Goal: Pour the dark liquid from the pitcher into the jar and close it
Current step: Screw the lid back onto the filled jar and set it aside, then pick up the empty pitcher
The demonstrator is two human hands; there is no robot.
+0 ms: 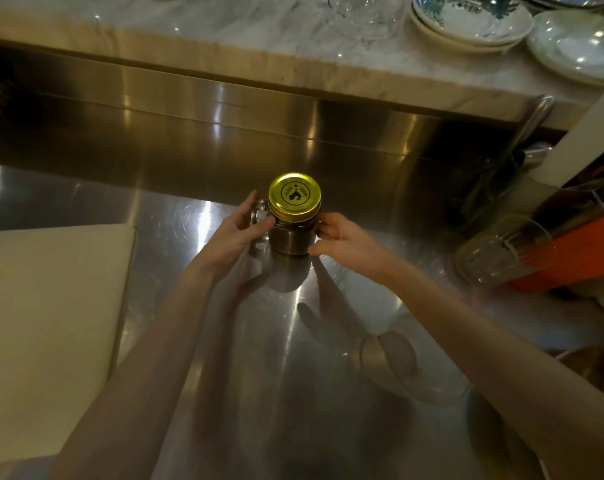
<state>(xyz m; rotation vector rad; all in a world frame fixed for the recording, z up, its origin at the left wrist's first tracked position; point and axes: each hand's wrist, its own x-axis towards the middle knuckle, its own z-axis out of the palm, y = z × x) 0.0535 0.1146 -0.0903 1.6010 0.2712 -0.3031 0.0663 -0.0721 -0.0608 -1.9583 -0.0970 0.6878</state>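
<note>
Our left hand (239,230) and right hand (342,237) clasp the upright jar (291,237) between them; gold lid (294,195) on top.

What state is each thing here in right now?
jar: upright on the counter, holds dark liquid
gold lid: on the jar
left hand: at the jar's handle side
right hand: against the jar's other side
bowls: stacked on the shelf

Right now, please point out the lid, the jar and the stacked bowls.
lid (294,196): head view, centre of its gold top.
jar (291,240): head view, dark glass side below the lid.
bowls (466,27): head view, rim of the stack.
</note>
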